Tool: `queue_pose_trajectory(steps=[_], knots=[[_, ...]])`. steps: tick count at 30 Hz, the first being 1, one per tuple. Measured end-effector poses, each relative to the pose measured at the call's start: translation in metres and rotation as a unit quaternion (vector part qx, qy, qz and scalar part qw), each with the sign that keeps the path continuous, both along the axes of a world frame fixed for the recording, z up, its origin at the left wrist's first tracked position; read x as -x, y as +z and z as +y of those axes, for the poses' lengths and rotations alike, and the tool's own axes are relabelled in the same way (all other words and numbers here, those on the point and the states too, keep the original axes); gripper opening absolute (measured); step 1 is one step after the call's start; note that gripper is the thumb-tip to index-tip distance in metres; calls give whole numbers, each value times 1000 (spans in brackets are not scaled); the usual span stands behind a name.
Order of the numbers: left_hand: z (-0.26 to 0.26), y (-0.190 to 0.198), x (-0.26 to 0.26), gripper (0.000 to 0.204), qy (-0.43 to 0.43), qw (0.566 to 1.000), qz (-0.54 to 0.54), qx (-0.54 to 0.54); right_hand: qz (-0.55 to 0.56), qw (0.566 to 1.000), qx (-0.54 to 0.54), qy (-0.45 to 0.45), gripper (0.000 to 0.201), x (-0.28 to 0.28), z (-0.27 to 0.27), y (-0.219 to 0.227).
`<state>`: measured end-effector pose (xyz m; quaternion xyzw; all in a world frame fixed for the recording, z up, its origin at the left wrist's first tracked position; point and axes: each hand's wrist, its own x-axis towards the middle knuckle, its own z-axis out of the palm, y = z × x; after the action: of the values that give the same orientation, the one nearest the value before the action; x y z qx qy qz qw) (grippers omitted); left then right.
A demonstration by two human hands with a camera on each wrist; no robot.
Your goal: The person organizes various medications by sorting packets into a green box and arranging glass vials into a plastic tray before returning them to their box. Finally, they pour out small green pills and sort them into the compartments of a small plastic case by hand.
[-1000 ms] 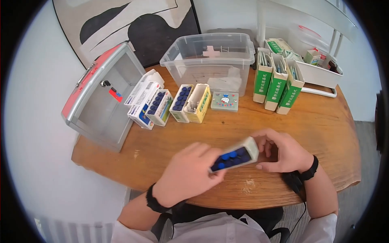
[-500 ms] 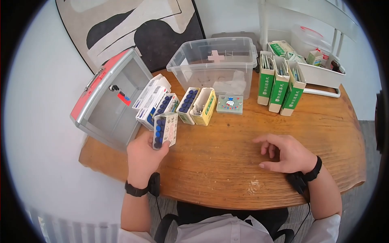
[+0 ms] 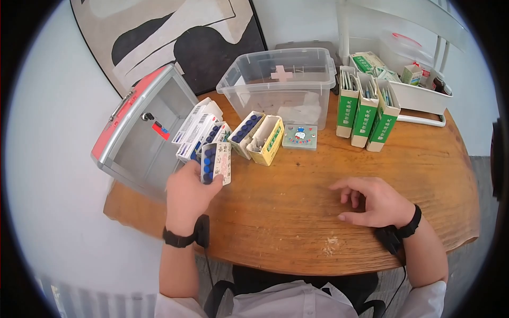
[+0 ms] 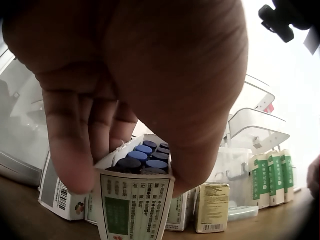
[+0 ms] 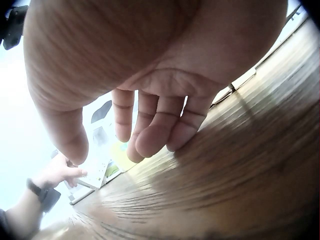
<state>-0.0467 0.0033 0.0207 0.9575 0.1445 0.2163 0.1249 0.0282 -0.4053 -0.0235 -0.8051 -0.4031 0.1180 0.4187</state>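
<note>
My left hand [image 3: 192, 192] grips a small open-topped carton [image 3: 223, 162] packed with blue-capped vials [image 4: 138, 156], thumb on one side and fingers on the other. The carton is right in front of a second carton of blue-capped vials [image 3: 212, 132] in the row at the left. Beside that row stand another carton of vials [image 3: 247, 128], leaning a little, and a yellow open box [image 3: 273, 146]. Over the right part of the table, my right hand [image 3: 374, 201] holds nothing, its fingers loosely bent [image 5: 152, 142].
A red-lidded clear case [image 3: 143, 127] leans at the left beside white boxes [image 3: 192, 124]. Behind are a clear plastic bin [image 3: 249, 95] and a flat cartoon-printed case [image 3: 300, 139]. Green-and-white cartons [image 3: 383, 124] stand at the right before a filled white tray [image 3: 424, 100].
My left hand has carried the carton of vials from beside my right hand leftward to the row of boxes. The neighbouring vial carton now leans. My right hand has stayed in place.
</note>
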Motion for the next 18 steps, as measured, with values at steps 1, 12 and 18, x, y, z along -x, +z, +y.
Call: queue_pose_trajectory(steps=[1, 12, 18], knots=[[-1, 2, -2, 38, 0, 1000, 0, 0, -1, 1000, 0, -2, 62, 0, 0, 0], [-6, 1, -2, 44, -4, 1000, -6, 1, -8, 1000, 5, 3, 60, 1, 1, 1], [-8, 7, -13, 42, -30, 999, -3, -40, 1, 1000, 9, -6, 60, 1, 0, 0]])
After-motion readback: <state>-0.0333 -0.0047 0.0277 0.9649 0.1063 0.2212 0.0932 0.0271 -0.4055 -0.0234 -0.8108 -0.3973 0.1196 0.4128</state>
